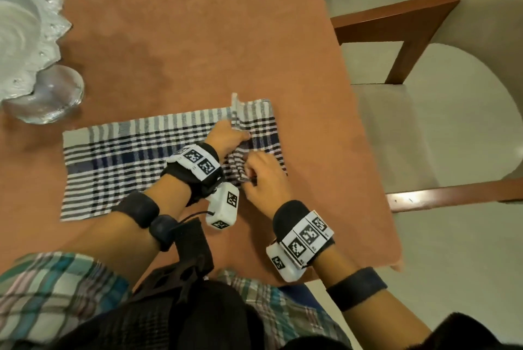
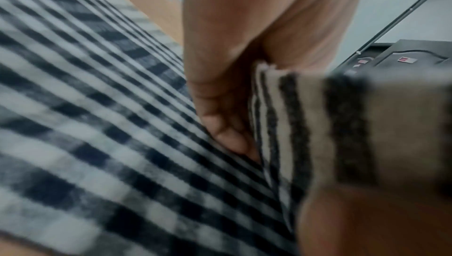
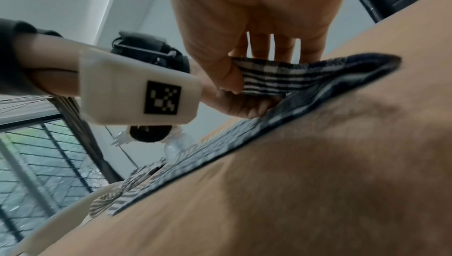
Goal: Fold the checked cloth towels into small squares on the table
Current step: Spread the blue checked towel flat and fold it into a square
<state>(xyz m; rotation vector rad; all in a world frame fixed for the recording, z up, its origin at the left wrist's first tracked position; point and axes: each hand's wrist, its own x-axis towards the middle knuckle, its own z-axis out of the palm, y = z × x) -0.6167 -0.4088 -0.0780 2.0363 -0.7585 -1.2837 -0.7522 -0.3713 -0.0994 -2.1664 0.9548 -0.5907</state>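
Note:
A blue, black and white checked towel lies spread on the orange table cover, with its right end doubled over. My left hand pinches the far part of that folded end between thumb and fingers. My right hand pinches the near corner of the same end, lifted a little off the table. Both hands sit close together above the towel's right third. The fingertips of both are partly hidden by cloth.
A cut-glass footed bowl stands at the table's left edge. A wooden chair with a cream seat is drawn up on the right. The table's right edge runs close to the towel's end.

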